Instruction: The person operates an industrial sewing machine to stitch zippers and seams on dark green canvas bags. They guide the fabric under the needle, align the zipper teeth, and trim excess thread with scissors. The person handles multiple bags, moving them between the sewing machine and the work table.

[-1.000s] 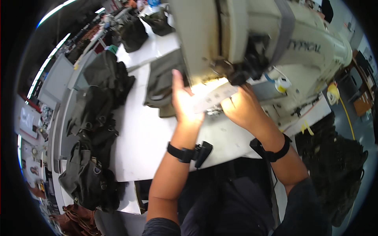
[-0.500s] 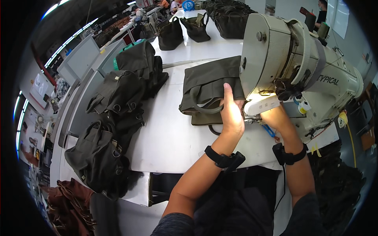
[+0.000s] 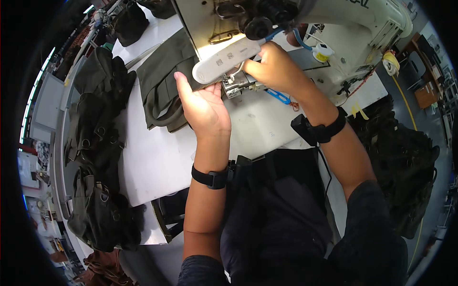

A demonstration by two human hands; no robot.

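Observation:
A dark olive fabric bag (image 3: 164,66) lies on the white table, its zippered edge running under the sewing machine (image 3: 334,33). My left hand (image 3: 207,109) holds that edge beside the presser foot (image 3: 231,83), fingers partly hidden beneath it and thumb raised against the bag. The bag's rounded handle (image 3: 167,119) hangs near my left wrist. My right hand (image 3: 279,69) is curled close to the needle area, behind the end of a white lamp (image 3: 229,59). Its fingertips are partly hidden, so what they pinch does not show.
Several dark bags (image 3: 95,205) are piled along the table's left side. Blue-handled thread snips (image 3: 277,96) lie by the machine bed. More dark fabric (image 3: 400,167) is heaped at the right, and brown fabric (image 3: 102,267) sits lower left.
The whole view has shifted, bringing the machine and hands closer. My left hand has turned palm upward at the zipper edge; my right hand stays by the needle area, more of it showing.

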